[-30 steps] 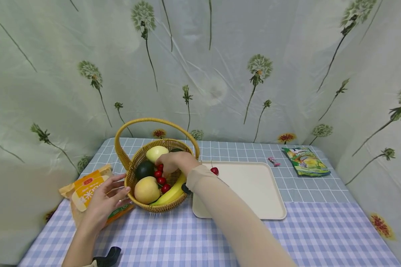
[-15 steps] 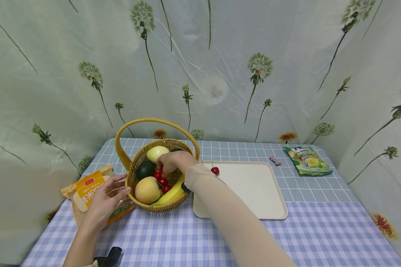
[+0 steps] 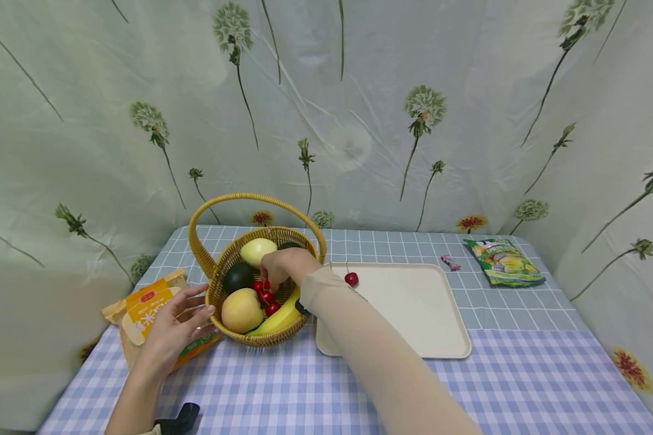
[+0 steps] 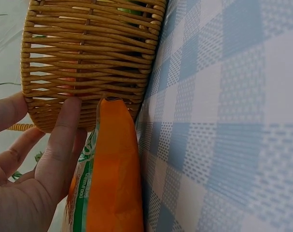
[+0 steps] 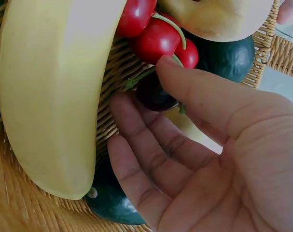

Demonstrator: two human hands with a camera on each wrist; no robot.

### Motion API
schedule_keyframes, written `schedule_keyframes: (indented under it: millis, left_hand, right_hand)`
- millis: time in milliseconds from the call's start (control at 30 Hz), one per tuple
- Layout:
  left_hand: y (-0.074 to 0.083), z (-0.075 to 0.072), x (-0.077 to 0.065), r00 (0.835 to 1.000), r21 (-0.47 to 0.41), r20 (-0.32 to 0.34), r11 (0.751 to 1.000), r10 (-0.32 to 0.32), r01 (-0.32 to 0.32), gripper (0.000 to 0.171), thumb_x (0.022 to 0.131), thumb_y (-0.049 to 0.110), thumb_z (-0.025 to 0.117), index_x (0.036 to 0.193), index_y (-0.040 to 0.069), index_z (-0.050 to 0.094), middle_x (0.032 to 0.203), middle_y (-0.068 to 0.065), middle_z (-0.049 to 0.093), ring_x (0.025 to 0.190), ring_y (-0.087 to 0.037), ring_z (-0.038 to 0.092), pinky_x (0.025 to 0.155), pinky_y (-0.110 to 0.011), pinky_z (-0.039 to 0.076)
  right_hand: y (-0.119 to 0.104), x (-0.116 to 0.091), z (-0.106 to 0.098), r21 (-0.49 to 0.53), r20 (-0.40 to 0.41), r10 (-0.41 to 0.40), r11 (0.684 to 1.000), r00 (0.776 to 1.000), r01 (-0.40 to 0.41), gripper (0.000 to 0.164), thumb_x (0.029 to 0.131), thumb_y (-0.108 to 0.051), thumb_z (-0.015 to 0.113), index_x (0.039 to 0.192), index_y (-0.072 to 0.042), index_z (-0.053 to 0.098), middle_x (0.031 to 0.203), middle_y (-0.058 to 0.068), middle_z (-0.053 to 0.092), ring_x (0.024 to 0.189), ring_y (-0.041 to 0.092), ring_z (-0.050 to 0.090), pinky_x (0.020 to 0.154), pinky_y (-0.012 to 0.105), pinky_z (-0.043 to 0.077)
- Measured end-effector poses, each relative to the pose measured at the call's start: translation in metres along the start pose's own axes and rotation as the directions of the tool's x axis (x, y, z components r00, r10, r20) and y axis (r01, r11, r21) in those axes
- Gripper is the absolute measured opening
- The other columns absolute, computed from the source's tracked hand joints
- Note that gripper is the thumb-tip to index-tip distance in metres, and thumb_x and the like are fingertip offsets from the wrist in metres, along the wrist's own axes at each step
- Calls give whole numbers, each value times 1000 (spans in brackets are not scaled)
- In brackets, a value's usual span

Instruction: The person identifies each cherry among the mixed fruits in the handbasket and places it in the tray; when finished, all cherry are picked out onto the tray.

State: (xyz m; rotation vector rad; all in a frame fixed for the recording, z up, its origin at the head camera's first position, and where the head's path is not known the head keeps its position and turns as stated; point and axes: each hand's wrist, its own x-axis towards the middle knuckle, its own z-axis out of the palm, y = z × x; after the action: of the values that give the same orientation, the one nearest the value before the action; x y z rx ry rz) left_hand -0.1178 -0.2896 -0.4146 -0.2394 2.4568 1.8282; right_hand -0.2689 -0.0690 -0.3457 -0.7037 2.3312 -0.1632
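Inside the wicker basket [image 3: 258, 339], my right hand [image 5: 199, 140] has its thumb and fingers curled around a dark cherry [image 5: 155, 93] with a green stem. Bright red cherries [image 5: 156, 38] lie right by the thumb tip. Beside the fingers stretches a yellow banana [image 5: 54, 96]; the basket also holds a yellow-orange round fruit [image 3: 242, 310], a pale green fruit [image 3: 258, 251] and a dark green avocado-like fruit [image 3: 239, 277]. My left hand [image 3: 173, 326] touches the basket's left side, its fingers extended and spread along the outer wall and rim.
Right of the basket, partly under my right forearm, lies a cream tray [image 3: 408, 308] with a single cherry [image 3: 351, 278] on it. An orange food packet [image 4: 115, 169] lies below my left hand. A small pink wrapped candy [image 3: 450, 262] and a green packet [image 3: 503, 263] sit back right.
The right hand has shifted slightly within the basket among the cherries. The left hand stays against the basket's side, and the view has turned a little.
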Motion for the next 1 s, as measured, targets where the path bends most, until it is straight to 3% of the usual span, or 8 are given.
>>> schedule_keyframes:
  millis: [233,367,467,600,767,1000]
  left_hand:
    - [0,0,0,1000,-2,0,1000,-1,1,63,108,23,68,162,6,41,152,-27,49,103,5,66,86,-30,68]
    - [0,0,0,1000,-4,-2,1000,-12,12,63,108,23,68,162,6,40,153,-27,48,102,6,66,86,-31,68]
    - [0,1,0,1000,-2,0,1000,-21,21,64,108,23,68,163,7,40,153,-27,47,101,6,66,87,-31,68]
    - [0,1,0,1000,3,1,1000,-27,27,64,107,24,68,163,8,40,153,-26,47,101,5,66,87,-32,68]
    - [0,1,0,1000,6,-1,1000,-24,24,64,108,24,68,163,8,40,153,-26,48,102,5,67,87,-32,68]
    - [1,1,0,999,3,3,999,-42,42,64,108,23,67,164,9,39,154,-26,46,102,6,66,88,-32,68]
  right_hand:
    - [2,-5,-2,42,8,5,999,1000,-5,22,101,-22,76,122,-20,69,103,-4,65,98,17,64,71,27,49]
    - [6,-8,-4,56,0,-12,998,1000,12,18,100,-25,79,115,-21,70,101,-5,68,102,19,71,72,26,51]
    - [9,-10,-4,69,-8,-26,997,1000,26,17,98,-27,82,102,-22,67,96,-7,64,92,16,69,70,25,50]
    - [12,-11,-4,72,-15,-86,994,996,87,22,98,-29,82,97,-20,62,91,-7,56,79,12,57,68,23,44]
    - [13,-12,-3,33,-58,-163,986,985,165,25,97,-32,82,98,-18,61,95,-5,53,83,11,49,69,24,40]
    - [13,-14,-3,2,-92,-196,980,976,197,27,96,-31,84,103,-15,63,99,-3,55,88,13,50,70,25,41]
